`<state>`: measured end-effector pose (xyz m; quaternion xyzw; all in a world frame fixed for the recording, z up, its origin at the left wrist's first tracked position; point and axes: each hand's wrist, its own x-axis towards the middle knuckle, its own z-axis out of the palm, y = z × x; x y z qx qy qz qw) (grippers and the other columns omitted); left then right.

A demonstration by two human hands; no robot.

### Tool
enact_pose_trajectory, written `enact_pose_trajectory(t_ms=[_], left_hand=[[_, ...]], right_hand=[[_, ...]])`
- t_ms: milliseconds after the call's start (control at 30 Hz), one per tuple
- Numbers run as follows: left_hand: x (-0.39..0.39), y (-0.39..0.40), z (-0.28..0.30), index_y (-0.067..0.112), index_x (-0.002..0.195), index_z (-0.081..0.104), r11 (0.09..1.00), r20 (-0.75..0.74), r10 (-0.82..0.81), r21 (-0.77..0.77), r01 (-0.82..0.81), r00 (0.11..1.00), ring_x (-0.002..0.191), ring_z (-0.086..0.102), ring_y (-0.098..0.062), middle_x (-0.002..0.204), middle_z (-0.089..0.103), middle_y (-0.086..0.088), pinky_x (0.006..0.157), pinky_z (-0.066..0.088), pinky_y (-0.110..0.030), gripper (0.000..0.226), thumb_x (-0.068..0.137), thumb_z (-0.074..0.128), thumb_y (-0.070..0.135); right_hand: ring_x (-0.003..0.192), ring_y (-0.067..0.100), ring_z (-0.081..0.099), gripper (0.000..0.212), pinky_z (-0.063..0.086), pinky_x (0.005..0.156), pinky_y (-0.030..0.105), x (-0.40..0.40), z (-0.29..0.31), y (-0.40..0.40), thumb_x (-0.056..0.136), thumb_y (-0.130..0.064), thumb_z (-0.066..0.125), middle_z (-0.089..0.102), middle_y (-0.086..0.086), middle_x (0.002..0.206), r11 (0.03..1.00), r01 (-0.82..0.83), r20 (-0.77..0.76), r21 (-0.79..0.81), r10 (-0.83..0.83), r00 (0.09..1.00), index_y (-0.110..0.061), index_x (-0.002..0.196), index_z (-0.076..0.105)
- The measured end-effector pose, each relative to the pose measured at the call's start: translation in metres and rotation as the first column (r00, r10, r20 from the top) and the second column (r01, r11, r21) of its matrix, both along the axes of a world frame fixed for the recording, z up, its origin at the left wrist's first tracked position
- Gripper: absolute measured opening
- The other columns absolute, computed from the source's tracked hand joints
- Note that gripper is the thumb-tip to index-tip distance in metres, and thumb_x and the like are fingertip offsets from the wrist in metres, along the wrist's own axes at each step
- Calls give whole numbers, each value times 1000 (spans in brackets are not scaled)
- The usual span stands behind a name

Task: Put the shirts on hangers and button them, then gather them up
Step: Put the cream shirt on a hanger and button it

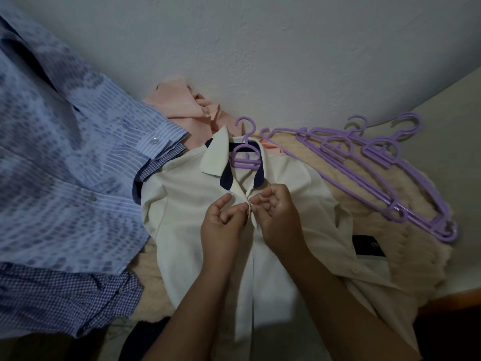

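Both hands meet mid-placket | left hand (223,225), right hand (278,217) pinch cream shirt (182,217)

- One view only, head-worn, wide-angle; straight edges bow near the frame borders.
- Looks forward and steeply down from above the person's own forearms, which enter from the bottom edge.
- Close range: left hand (223,225) and right hand (278,220) sit near frame centre over the cream shirt (187,204).
- Upper part of frame faces a pale wall (260,48).
- Left side is filled by blue patterned shirts (65,165), very near the lens.
- Right side reaches the purple hangers (377,173) on a fuzzy blanket (416,251).
- No second view, so no overlap to log.
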<state>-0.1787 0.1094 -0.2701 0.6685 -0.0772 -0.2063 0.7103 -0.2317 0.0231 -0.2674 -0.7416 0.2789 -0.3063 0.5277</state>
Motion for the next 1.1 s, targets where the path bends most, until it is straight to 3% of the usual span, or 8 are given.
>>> enact_pose_trajectory(t_ms=[167, 300, 467, 667, 800, 967, 1033, 1100], left_hand=[[5, 0, -2, 24, 110, 56, 999, -37, -30, -41, 29, 999, 82, 69, -8, 81, 72, 1, 86, 53, -24, 38, 84, 67, 0], [9, -2, -4, 22, 112, 54, 999, -35, -47, -29, 46, 998, 77, 67, -5, 83, 71, 2, 79, 53, -19, 40, 83, 67, -2], [9, -3, -4, 16, 118, 54, 998, -40, -49, -35, 48, 998, 76, 67, -6, 85, 69, 0, 81, 54, -22, 42, 83, 67, -4], [6, -4, -6, 15, 116, 53, 996, -121, -49, -77, 39, 991, 81, 70, -13, 87, 72, -4, 84, 56, -29, 42, 81, 70, -2], [7, -1, -7, 11, 117, 54, 997, -177, -51, -66, 40, 983, 79, 70, -14, 90, 72, -8, 77, 56, -25, 38, 84, 68, 1], [14, -2, -4, 5, 116, 54, 995, -181, -91, -63, 81, 979, 66, 66, -14, 75, 71, -5, 66, 55, -20, 33, 85, 65, 0], [19, -4, 1, 4, 112, 55, 993, -169, -104, -76, 92, 980, 59, 64, -12, 70, 69, -3, 63, 55, -20, 28, 87, 63, -3], [24, -6, 8, 5, 107, 55, 984, -212, -123, -149, 92, 970, 54, 62, -10, 68, 68, -4, 60, 55, -19, 22, 88, 59, -6]], right_hand=[[74, 10, 57, 11, 45, 67, 15, -1, -6, 1, 83, 1, 57, 63, 1, 80, 937, -7, -25, -348, -2, 1000, -10, 86, 60], [79, 1, 52, 24, 37, 73, 1, -1, -5, -1, 80, -7, 49, 62, -1, 81, 911, -37, -54, -411, 16, 998, -9, 85, 73], [78, -11, 54, 27, 37, 75, -2, -4, 6, 0, 81, -3, 51, 56, -15, 82, 975, -97, -104, -202, 78, 992, -8, 92, 75], [89, 6, 60, 18, 39, 75, -1, -2, 3, -3, 87, -8, 63, 68, 0, 95, 999, -22, -181, 29, 27, 983, -6, 102, 72], [91, 5, 61, 21, 40, 75, -2, -2, 1, -6, 86, -6, 64, 71, 4, 101, 990, 21, -186, 136, 4, 983, -5, 105, 71], [82, -1, 62, 19, 43, 74, -1, -2, 7, -10, 86, -4, 63, 69, -1, 93, 973, 15, -174, 232, 26, 984, -6, 102, 72], [78, -1, 64, 16, 48, 77, 7, 0, 11, -14, 86, -5, 62, 71, -1, 90, 960, -6, -164, 278, 54, 985, -12, 95, 74], [79, 16, 69, 15, 55, 80, 26, 2, 19, -17, 87, -3, 60, 72, 9, 86, 868, -51, -68, 494, 97, 993, -13, 89, 70]])
